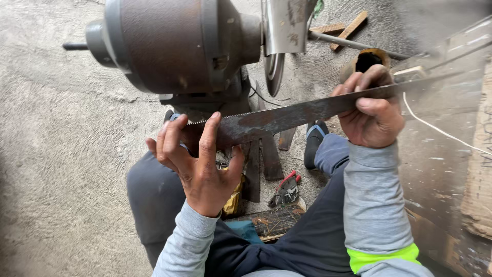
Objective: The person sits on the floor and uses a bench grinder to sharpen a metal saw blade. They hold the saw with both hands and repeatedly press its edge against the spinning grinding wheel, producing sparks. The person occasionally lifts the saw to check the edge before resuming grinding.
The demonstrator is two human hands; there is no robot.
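Note:
I hold a long, rusty, toothed saw blade [287,116] across my lap, its teeth facing away from me. My left hand [197,161] grips its left end, fingers spread over the top edge and thumb underneath. My right hand [371,110] clamps the blade further right, thumb on the near face. Just beyond the blade stands a large grey bench grinder [174,46] with a thin grinding disc [274,72] on its right side, under a metal guard. The blade sits slightly below and in front of the disc, not touching it.
Several flat rusty metal strips [264,159] lie on the concrete floor between my legs, with red-handled pliers [287,189] and a wire-mesh piece [274,220] nearer me. A metal rod [353,45], wood scraps [348,28] and a round tin [366,60] lie beyond. A wooden board [479,169] stands at right.

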